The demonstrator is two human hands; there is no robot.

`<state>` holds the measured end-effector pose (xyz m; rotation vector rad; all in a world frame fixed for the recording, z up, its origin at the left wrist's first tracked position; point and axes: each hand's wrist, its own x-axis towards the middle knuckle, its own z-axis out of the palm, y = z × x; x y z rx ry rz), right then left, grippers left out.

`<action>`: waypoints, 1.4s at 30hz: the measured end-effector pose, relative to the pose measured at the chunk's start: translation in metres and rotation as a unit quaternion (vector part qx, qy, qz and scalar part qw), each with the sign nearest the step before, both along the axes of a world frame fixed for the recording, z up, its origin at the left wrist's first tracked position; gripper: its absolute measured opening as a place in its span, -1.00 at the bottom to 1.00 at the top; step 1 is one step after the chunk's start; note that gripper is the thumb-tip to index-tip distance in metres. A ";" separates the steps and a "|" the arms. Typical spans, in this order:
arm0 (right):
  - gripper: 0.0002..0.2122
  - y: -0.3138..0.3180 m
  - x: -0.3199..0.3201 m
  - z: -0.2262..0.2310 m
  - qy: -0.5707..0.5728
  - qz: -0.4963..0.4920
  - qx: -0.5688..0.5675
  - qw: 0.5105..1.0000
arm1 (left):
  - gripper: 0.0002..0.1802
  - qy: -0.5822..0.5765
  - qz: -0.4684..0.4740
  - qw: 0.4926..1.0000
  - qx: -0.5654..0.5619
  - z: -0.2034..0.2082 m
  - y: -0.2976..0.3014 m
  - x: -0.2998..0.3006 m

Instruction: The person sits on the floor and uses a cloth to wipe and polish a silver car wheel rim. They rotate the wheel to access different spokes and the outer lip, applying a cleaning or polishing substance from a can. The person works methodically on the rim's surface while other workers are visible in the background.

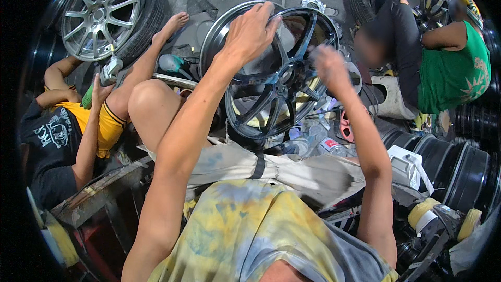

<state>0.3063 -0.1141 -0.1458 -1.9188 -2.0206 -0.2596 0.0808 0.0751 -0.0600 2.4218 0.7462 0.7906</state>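
Note:
A glossy black multi-spoke wheel rim (285, 75) stands tilted in front of me, its spoked face turned toward me. My left hand (249, 32) is at the rim's upper left edge, with its fingers bent over the lip and the thumb against the inner side. My right hand (332, 70) is at the rim's right side, over the edge near the spoke ends. Motion smears its fingers, and whether anything is in them does not show. Pale cloth (229, 164) covers my lap below the rim.
A person at left holds a power tool (110, 70) by a silver rim (99, 14). Another person in a green top (454, 70) sits at right, near stacked dark rims (443, 164). A plastic bottle (331, 146) and scraps lie below the black rim. A white box-shaped device (405, 167) is beside my right arm.

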 end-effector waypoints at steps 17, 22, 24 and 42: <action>-0.58 0.006 0.028 -0.017 -0.055 -0.174 0.112 0.977 | -0.67 -0.034 -0.007 0.999 0.025 0.000 0.002 -0.001; -0.61 -0.003 -0.009 -0.032 -0.022 -0.132 0.108 0.985 | -0.67 -0.022 0.010 0.999 0.023 -0.004 0.003 -0.002; -0.68 0.003 0.008 -0.032 -0.032 -0.185 0.113 0.976 | -0.67 -0.011 -0.002 1.000 0.010 0.000 -0.001 -0.001; -0.70 0.002 0.001 -0.005 -0.100 -0.147 0.049 0.983 | -0.68 -0.013 0.002 1.000 0.007 0.002 -0.004 -0.006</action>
